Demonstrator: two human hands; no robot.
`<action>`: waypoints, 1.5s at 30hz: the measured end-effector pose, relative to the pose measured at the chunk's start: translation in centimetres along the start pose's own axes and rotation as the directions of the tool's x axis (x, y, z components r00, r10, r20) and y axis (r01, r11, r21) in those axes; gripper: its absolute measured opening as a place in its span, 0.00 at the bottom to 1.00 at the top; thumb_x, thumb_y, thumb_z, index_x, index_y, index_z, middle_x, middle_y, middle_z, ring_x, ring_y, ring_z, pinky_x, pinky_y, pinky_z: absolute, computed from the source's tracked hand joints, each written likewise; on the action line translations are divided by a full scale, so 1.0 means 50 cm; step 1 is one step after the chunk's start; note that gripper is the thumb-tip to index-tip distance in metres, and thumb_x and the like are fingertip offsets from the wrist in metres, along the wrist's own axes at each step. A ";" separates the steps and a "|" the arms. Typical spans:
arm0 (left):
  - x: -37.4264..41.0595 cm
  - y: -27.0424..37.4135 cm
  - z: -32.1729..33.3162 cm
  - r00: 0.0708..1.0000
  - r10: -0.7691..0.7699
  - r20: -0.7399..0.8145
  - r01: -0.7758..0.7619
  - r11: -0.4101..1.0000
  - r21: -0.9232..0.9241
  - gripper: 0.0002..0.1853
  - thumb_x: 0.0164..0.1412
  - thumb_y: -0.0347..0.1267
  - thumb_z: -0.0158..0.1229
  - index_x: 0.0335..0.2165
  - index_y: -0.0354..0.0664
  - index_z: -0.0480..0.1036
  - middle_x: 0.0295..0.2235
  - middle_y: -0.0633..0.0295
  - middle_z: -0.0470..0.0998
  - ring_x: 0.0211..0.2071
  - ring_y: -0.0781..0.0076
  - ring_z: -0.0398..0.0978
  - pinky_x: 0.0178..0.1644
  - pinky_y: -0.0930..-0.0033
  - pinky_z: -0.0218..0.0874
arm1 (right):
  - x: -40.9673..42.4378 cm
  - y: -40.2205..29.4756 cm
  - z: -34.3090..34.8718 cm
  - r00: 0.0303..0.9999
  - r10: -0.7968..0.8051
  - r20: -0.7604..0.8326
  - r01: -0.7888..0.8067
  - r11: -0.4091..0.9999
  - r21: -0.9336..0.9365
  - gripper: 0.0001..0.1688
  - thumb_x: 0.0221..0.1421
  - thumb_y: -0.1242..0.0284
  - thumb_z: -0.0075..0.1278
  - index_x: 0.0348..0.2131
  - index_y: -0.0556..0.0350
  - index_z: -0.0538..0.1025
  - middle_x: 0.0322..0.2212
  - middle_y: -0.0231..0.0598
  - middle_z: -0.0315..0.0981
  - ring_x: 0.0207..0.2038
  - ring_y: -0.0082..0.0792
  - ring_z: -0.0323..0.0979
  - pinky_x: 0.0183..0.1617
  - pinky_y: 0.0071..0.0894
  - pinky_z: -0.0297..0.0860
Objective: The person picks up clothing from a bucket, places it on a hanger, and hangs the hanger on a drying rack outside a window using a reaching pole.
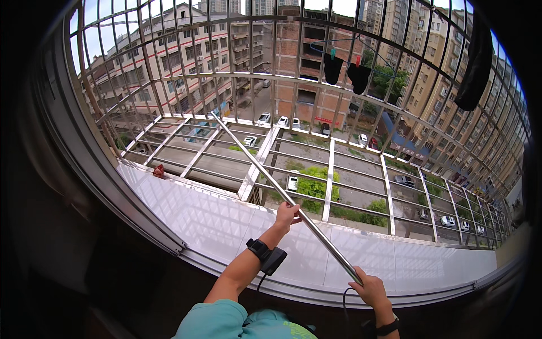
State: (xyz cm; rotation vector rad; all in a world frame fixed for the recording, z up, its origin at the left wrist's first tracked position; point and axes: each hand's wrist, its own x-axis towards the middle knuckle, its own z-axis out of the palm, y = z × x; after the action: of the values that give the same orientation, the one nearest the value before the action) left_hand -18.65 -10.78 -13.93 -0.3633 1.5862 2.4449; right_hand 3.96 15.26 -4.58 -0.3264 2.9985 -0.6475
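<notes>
A long, shiny metal pole (315, 230) slants from the lower right up to the window cage at the upper left. My left hand (288, 217) grips it around its middle, above the white tiled sill (360, 254). Around the pole's near end my right hand (367, 286) is closed, close to the window track. The pole's far end lies over the outer edge of the cage floor; whether it touches the bars cannot be told. Each wrist wears a black strap, and a black box with a cable sits at the left one.
Metal bars of the window cage (259, 163) surround the sill, with a street and parked cars far below. A blue hanger (338, 39) with clipped black socks (333, 70) and a dark garment (474, 72) hang above. A small reddish object (159, 170) lies by the sill's left edge.
</notes>
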 end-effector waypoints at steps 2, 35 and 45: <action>-0.016 -0.002 0.017 0.999 -0.021 0.045 0.022 1.000 -0.017 0.10 0.49 0.27 0.51 0.28 0.40 0.58 0.24 0.63 0.65 0.23 0.75 0.68 0.27 0.63 0.69 | -0.009 0.001 -0.004 0.999 0.046 0.018 -0.047 0.999 0.018 0.25 0.43 0.65 0.49 0.43 0.48 0.63 0.16 0.43 0.67 0.21 0.47 0.66 0.23 0.37 0.62; 0.027 -0.005 0.017 0.960 -0.156 0.233 0.128 0.983 0.133 0.20 0.52 0.32 0.51 0.42 0.36 0.57 0.38 0.55 0.65 0.38 0.62 0.67 0.38 0.63 0.64 | 0.048 0.230 0.097 0.811 0.556 -0.181 -0.585 0.766 -0.267 0.08 0.38 0.77 0.45 0.23 0.47 0.73 0.24 0.34 0.70 0.33 0.37 0.66 0.35 0.36 0.62; -0.120 0.023 0.030 0.952 -0.156 0.264 0.116 0.980 0.163 0.15 0.52 0.31 0.49 0.40 0.40 0.61 0.39 0.57 0.67 0.35 0.68 0.67 0.37 0.69 0.62 | 0.043 0.239 0.140 0.745 0.577 -0.335 -0.649 0.744 -0.163 0.08 0.39 0.78 0.44 0.23 0.53 0.75 0.27 0.41 0.71 0.36 0.36 0.66 0.37 0.29 0.66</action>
State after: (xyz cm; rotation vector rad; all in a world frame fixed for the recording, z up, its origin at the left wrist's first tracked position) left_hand -13.43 -10.10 -10.44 -0.0978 1.5505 2.1516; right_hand 0.21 22.64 -15.91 0.8044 3.1272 -0.2167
